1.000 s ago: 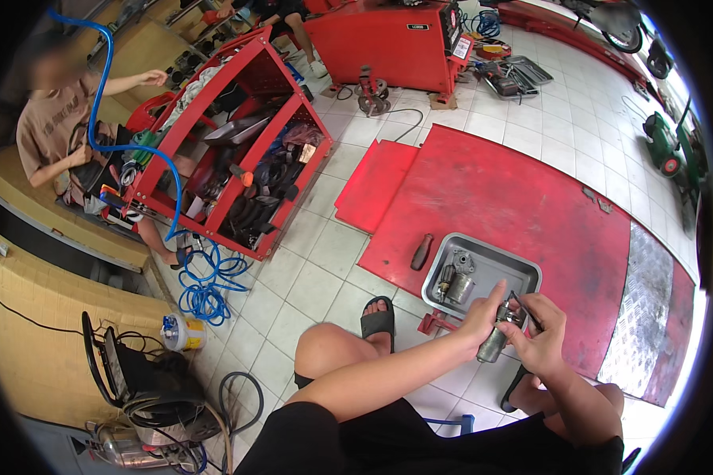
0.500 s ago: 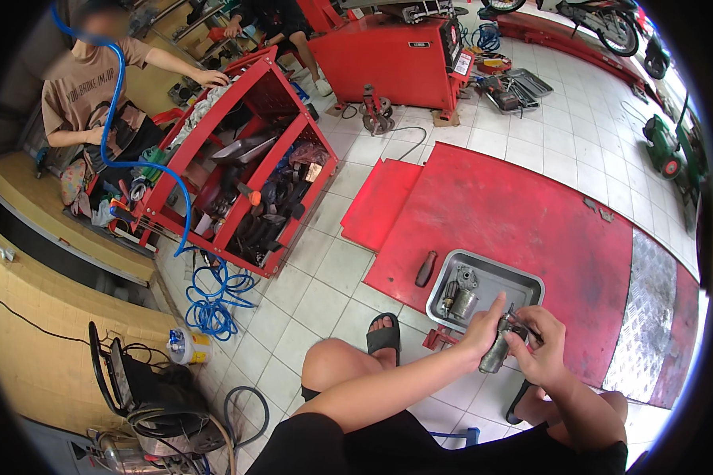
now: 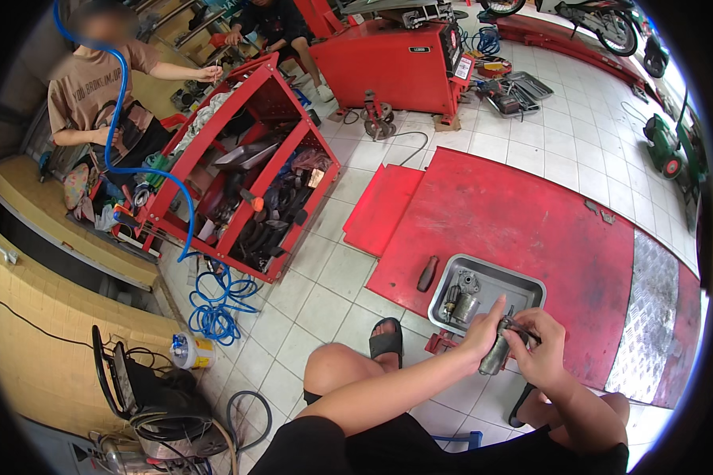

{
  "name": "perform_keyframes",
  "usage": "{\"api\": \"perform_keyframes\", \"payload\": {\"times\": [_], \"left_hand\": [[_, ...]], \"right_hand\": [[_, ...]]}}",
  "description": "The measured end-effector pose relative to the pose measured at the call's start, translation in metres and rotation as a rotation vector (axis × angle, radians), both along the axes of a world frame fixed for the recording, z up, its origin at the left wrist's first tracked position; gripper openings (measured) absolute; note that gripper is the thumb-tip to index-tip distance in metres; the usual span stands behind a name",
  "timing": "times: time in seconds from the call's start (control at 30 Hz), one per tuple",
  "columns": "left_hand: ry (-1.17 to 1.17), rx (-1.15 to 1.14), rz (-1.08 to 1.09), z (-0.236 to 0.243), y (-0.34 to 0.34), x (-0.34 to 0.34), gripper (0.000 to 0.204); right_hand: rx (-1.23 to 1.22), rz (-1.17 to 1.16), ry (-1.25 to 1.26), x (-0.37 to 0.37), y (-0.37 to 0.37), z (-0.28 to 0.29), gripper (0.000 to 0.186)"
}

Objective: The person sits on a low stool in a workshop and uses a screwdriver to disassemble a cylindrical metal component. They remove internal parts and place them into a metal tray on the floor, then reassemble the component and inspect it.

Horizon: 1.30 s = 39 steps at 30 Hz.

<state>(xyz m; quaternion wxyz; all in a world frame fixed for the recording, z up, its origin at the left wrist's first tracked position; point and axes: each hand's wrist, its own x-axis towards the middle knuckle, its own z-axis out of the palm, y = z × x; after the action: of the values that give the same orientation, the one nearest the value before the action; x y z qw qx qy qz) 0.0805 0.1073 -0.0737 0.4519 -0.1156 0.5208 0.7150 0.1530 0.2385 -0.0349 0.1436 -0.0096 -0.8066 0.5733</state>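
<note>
My left hand (image 3: 483, 336) grips a cylindrical dull-metal motor part (image 3: 494, 356), with the thumb pointing up along it. My right hand (image 3: 543, 340) is closed at the upper end of that part, thumb against it, with a thin dark piece between the fingers that is too small to make out. Just beyond my hands a grey metal tray (image 3: 440, 291) holds a metal cylinder (image 3: 465, 309), a housing piece (image 3: 468, 281) and a darker part (image 3: 451, 298). A screwdriver with a brownish handle (image 3: 426, 275) lies left of the tray on the red platform (image 3: 491, 206).
A red tool cart (image 3: 273, 119) stands upper left, with a person (image 3: 95, 103) behind it and another person (image 3: 277, 36) farther back. A coiled blue hose (image 3: 218, 313), white bucket (image 3: 190, 351) and black machine (image 3: 142, 412) are at left. A red cabinet (image 3: 384, 67) and motorcycle (image 3: 610, 28) are behind.
The view has shifted, so the scene sits lower. The person by the cart has reached a hand out over the cart's top. My hands keep hold of the part with little visible movement.
</note>
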Motion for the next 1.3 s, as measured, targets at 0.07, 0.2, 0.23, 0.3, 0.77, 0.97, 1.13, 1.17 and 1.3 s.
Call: {"api": "perform_keyframes", "payload": {"times": [0.07, 0.2, 0.23, 0.3, 0.77, 0.97, 1.13, 1.17, 1.3], "left_hand": [[0.013, -0.002, 0.032, 0.001, 0.001, 0.0, 0.07], [-0.001, -0.027, 0.064, 0.005, 0.002, 0.001, 0.069], [0.003, -0.04, 0.075, 0.006, 0.003, 0.0, 0.069], [-0.083, -0.009, 0.003, 0.008, -0.003, -0.004, 0.066], [-0.068, 0.036, -0.012, -0.005, -0.004, -0.005, 0.063], [-0.067, -0.011, 0.003, 0.012, -0.005, -0.004, 0.06], [-0.035, 0.02, 0.006, 0.005, -0.007, -0.001, 0.059], [-0.04, 0.018, -0.024, 0.009, -0.008, -0.002, 0.059], [-0.053, 0.086, 0.011, 0.004, -0.006, -0.002, 0.063]], "right_hand": [[0.041, -0.004, 0.034, -0.002, -0.002, 0.003, 0.022], [0.134, 0.057, 0.179, -0.005, 0.003, 0.006, 0.021], [0.113, 0.054, 0.14, -0.004, 0.003, 0.007, 0.021], [0.071, 0.048, 0.062, -0.003, 0.002, 0.01, 0.021], [0.132, 0.019, 0.032, -0.006, -0.001, 0.019, 0.02], [0.132, 0.038, 0.109, -0.007, 0.0, 0.009, 0.02], [0.106, 0.028, 0.113, -0.005, -0.003, 0.017, 0.02], [0.134, 0.038, 0.15, -0.007, -0.002, 0.014, 0.021], [0.213, 0.014, 0.132, -0.012, 0.004, 0.015, 0.027]]}}
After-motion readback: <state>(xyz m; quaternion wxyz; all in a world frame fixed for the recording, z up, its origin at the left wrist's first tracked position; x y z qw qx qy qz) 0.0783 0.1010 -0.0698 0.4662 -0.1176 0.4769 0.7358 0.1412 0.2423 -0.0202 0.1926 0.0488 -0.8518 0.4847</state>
